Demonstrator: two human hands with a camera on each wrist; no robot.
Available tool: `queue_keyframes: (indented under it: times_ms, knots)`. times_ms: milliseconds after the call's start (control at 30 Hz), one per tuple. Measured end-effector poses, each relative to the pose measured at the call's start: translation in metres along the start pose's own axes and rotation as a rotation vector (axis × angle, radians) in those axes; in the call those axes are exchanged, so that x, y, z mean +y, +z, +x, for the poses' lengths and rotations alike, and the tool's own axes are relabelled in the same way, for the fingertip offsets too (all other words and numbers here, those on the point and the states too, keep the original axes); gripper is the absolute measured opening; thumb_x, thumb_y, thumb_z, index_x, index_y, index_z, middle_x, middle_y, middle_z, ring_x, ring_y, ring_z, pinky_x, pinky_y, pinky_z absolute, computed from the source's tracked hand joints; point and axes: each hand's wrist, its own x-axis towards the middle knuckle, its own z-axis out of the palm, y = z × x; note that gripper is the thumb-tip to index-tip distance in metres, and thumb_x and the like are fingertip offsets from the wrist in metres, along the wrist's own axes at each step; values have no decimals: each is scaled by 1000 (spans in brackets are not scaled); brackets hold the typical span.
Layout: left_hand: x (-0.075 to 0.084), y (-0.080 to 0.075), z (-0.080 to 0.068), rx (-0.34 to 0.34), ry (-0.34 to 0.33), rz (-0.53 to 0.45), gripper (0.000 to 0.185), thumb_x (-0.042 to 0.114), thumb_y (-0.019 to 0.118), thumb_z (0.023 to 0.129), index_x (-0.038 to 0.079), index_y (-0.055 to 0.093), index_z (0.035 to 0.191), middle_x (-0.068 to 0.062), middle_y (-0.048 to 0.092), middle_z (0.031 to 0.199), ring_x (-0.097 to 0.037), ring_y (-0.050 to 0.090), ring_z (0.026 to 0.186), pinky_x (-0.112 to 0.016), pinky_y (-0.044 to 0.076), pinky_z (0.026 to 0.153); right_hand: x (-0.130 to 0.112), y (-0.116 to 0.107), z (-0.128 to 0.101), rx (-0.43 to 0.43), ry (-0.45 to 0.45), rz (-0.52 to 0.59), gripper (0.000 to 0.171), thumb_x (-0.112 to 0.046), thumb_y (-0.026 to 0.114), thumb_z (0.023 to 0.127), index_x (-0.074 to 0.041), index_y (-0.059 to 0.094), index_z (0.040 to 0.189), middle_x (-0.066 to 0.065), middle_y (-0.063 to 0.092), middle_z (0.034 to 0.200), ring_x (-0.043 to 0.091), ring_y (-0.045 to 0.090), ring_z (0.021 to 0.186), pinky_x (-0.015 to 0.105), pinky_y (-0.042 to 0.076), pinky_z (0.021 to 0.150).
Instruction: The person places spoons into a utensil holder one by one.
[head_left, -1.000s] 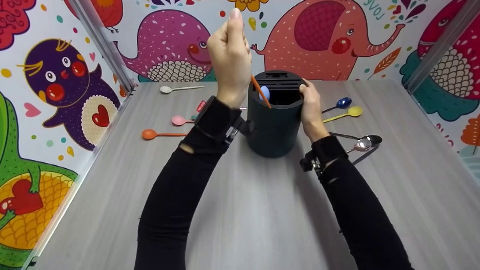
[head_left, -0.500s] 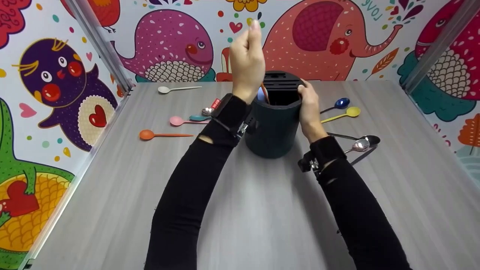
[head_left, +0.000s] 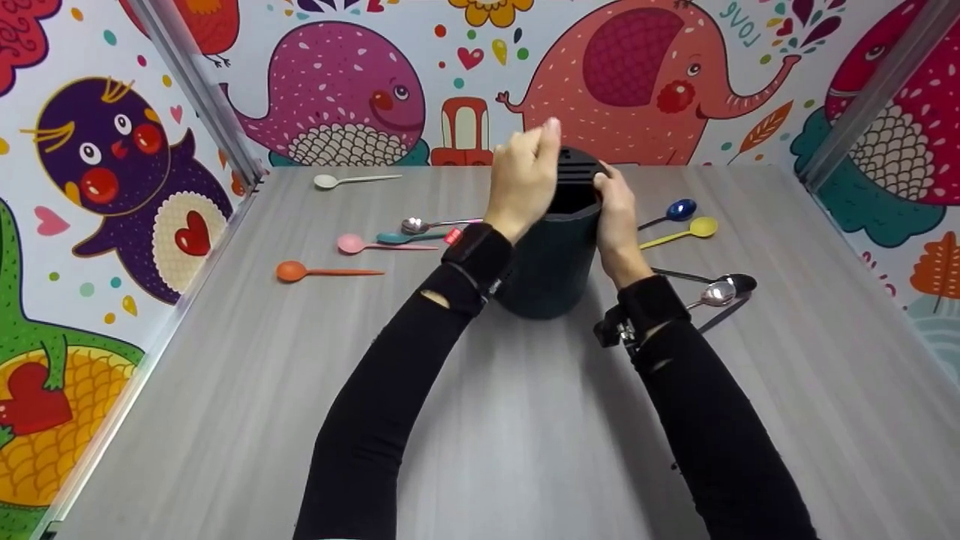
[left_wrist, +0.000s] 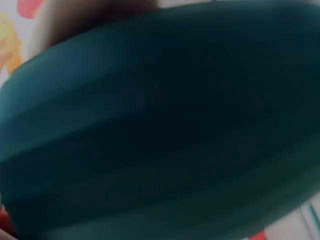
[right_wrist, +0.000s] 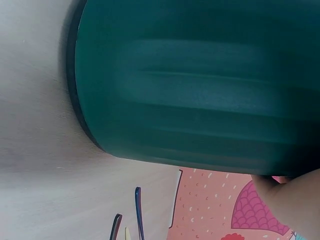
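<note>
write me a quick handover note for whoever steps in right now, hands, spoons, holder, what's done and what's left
Left hand: over the mouth of the dark holder, fingers curled; what its grip holds is hidden.
Right hand: grips the holder's right rim and side, steadying it upright on the table.
Done: cannot tell from here what is inside the holder.
Left on the table: at left a white spoon, metal spoon, teal spoon, pink spoon and orange spoon; at right a blue spoon, yellow spoon and a metal and black cluster.
</note>
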Motion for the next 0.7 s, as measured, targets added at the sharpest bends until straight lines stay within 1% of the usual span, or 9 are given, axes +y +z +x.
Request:
queue_keyframes:
  times_ms: [67,133,233,333,400,533,633,700]
  knots:
    - [-2,1,-2,-46,23,144,44,26,42,109,8,59,72,-5,58,74,-19,52,83,-31,37,80,0,0,-1,-5,2,0,49,-21,38,102,0,51,145,13,56,138,17,51,121,27,38,106]
    - [-4,1,-4,-95,46,261,45,28,40,110,7,65,78,-5,65,83,-21,54,97,-35,37,90,0,-1,-2,-15,3,0,49,-23,37,103,-1,51,145,13,56,138,17,51,121,28,38,106]
    - [-7,0,-5,-145,89,368,48,30,38,110,6,66,79,-6,66,88,-23,54,101,-37,38,90,0,-1,-2,-24,-3,0,49,-24,36,104,-1,50,145,13,55,137,18,51,122,28,39,106]
    - [-10,-1,-6,-167,133,422,48,31,38,110,7,64,78,-6,65,90,-24,54,100,-38,39,88,0,-1,-1,-16,-21,-5,49,-23,37,104,0,51,144,13,56,136,17,51,120,28,39,104]
    - [-12,-2,-6,-183,143,429,48,32,38,110,7,64,80,-6,65,91,-24,54,101,-38,39,89,1,0,0,-11,-28,-12,49,-23,37,103,0,51,144,13,56,136,17,51,120,27,39,104]
    - [-11,-3,-3,-242,117,440,48,36,36,111,8,68,88,-6,66,95,-24,55,102,-37,40,91,2,-1,0,-14,-26,-15,49,-23,36,103,0,51,144,11,56,135,17,51,119,27,39,103]
    - [-9,-4,1,-302,90,478,48,39,34,111,9,68,96,-6,65,102,-24,54,104,-37,40,92,2,-1,0,-16,-23,-10,48,-23,36,104,0,51,144,11,57,133,16,51,117,28,39,103]
    - [-8,-4,3,-338,72,508,47,39,32,111,9,66,101,-6,63,106,-24,52,103,-37,40,92,2,-1,0,-16,-22,-11,48,-23,36,104,0,51,144,11,57,133,16,51,117,28,39,103]
